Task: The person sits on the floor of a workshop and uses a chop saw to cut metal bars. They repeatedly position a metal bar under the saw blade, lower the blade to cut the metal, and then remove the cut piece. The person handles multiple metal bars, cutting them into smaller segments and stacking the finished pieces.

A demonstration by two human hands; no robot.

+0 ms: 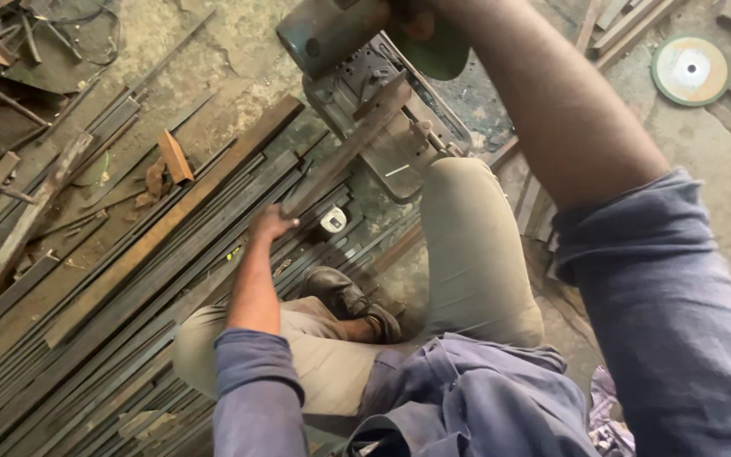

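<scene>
The left hand [272,224] is curled shut around a long steel bar [344,156], its fingers [285,222] wrapped over the near end so that only the knuckles show. The bar runs up and to the right from that grip into the vise of a chop saw [382,110] that stands on the floor at the far middle of the scene. The right hand [412,21] is up at the top edge, on the saw by its grey motor housing [323,34] and green cutting disc [442,51]; it is cut off by the frame and I cannot tell how its fingers lie. Under the left arm a pile of steel strips and flat bars [129,313] lies on the floor to the left. A brown boot [349,300] rests near the saw base, and a spare green disc [689,70] lies far right
</scene>
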